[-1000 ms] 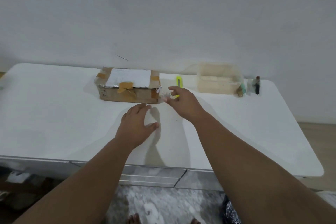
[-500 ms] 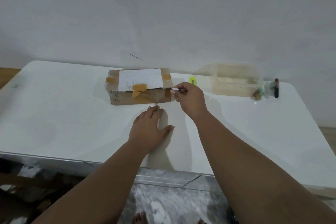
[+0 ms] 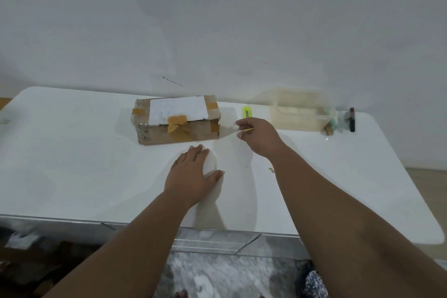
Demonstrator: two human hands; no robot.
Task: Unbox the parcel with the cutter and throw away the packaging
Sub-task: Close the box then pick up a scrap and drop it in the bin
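The cardboard parcel [image 3: 176,132], with a white label and orange tape patches, lies at the back of the white table [image 3: 72,164]. Just off its right end, my right hand [image 3: 260,139] has thumb and fingertips pinched on what looks like a thin strip of clear tape [image 3: 228,126] that stretches from the parcel. The yellow cutter [image 3: 246,112] lies flat behind that hand, its near end hidden by my fingers. My left hand [image 3: 191,175] rests palm down on the table in front of the parcel and holds nothing.
A clear plastic container [image 3: 296,113] stands to the right of the cutter, with small bottles [image 3: 352,120] and a green item [image 3: 333,123] beyond it. A tiny scrap [image 3: 271,170] lies near my right wrist. The wall runs right behind the table.
My right hand went from above the cutter to the parcel's right end, pinched something there, and has drawn back to the right. My left hand stayed flat on the table.
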